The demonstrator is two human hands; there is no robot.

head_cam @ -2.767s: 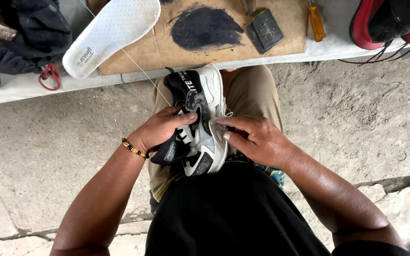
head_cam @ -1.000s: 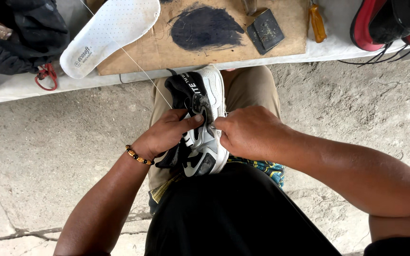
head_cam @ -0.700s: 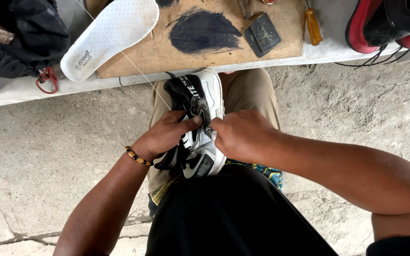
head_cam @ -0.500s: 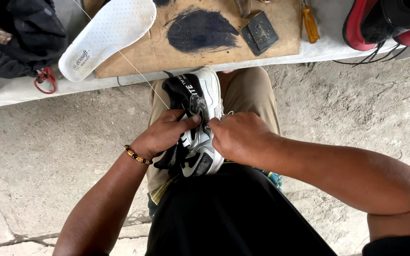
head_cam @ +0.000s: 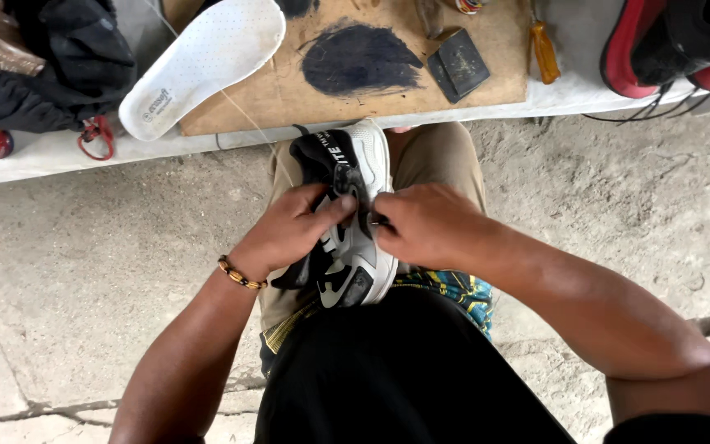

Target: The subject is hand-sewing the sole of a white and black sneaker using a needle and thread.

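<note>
Shoe (head_cam: 347, 222) lies on the person's lap, toe toward the far side, sole edge turned right. Left hand (head_cam: 289, 234) clasps the shoe's left side, thumb laid across the black upper. Right hand (head_cam: 425, 226) is pinched shut at the sole edge on a small dark tool or needle tip; what it is exactly cannot be told.

Change since 2.8 s ago: the right hand then lay lower and flatter against the sole, fingers spread. It has since risen and closed into a tight pinch at the mid-sole seam, and the forearm has swung in across the lap. The shoe itself has barely shifted. A thin thread (head_cam: 248, 119) runs from the shoe up over the board (head_cam: 289, 82) on the far bench.

Judgement: the stitch along the sole seam appears to be mid-pass, the right hand working the point through while the left steadies.

Also on the bench: white insole (head_cam: 207, 62), black block (head_cam: 458, 64), orange-handled tool (head_cam: 546, 53), red-and-black shoe (head_cam: 667, 45).
</note>
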